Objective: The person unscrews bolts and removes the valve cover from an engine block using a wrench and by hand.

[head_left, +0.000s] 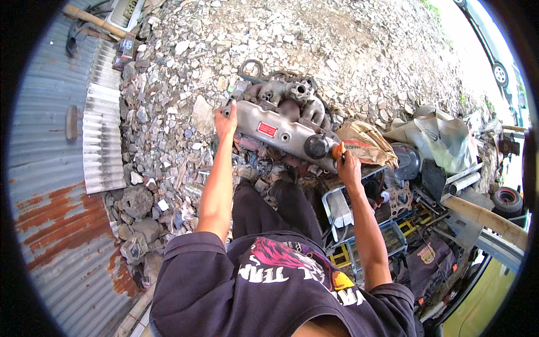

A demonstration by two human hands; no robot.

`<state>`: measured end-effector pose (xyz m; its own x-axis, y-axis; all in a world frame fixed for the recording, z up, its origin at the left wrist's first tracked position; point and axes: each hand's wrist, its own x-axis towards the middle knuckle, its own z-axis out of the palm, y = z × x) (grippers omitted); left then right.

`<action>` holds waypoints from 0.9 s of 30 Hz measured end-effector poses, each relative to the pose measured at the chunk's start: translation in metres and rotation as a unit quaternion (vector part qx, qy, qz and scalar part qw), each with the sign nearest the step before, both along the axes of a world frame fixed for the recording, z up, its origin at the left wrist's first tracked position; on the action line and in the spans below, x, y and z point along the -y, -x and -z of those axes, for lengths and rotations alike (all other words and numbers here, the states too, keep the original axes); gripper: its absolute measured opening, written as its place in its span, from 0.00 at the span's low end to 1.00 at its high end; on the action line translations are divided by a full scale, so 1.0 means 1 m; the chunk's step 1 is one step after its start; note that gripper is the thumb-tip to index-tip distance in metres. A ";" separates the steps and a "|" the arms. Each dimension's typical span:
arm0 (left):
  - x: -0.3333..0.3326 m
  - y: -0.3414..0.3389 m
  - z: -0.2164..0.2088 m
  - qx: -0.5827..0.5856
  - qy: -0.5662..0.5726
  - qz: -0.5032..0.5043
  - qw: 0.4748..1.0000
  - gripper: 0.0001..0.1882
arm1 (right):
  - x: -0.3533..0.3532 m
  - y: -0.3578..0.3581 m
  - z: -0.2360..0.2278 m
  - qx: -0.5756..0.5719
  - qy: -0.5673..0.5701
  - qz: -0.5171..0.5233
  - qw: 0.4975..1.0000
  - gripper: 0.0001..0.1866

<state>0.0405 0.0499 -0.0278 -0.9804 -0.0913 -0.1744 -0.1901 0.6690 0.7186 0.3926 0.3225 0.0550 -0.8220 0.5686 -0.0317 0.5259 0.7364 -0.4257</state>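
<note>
A silver engine valve cover [263, 124] with a red label and a black round oil filler cap [316, 147] lies across the engine in front of me. My left hand [226, 122] grips its left end, fingers over the edge. At the right end, my right hand [348, 168] is closed around an orange handle [338, 150]; the rest of that tool is hidden, so its kind does not show. Behind the cover sit the curved pipes of an intake manifold [275, 91] and a round flanged opening. A black hose loop [250, 69] rises at the far left.
A crumpled brown sack [368, 141] lies right of the engine. Nearer are a blue crate [387, 238], a flat metal gasket [400, 200] and loose parts. Corrugated metal sheets [50, 168] line the left. Broken stones [185, 33] cover the ground; a car [494, 50] stands far right.
</note>
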 end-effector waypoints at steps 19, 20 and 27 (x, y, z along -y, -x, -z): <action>0.095 -0.101 -0.044 0.058 -0.285 -0.305 0.907 0.46 | 0.018 0.075 -0.203 -0.025 -0.127 -0.173 0.976 0.11; 0.122 -0.114 -0.026 0.063 -0.299 -0.335 0.891 0.48 | 0.028 0.084 -0.212 -0.028 -0.126 -0.207 0.970 0.12; 0.157 -0.204 -0.111 0.042 -0.466 -0.534 0.704 0.40 | 0.052 0.133 -0.239 -0.096 -0.149 -0.388 0.905 0.15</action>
<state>0.2450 -0.1075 0.0828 -0.4221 -0.5758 -0.7002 -0.2953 -0.6429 0.7068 0.2600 0.2701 0.2939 -0.9517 -0.2212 0.2131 -0.2601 0.9494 -0.1759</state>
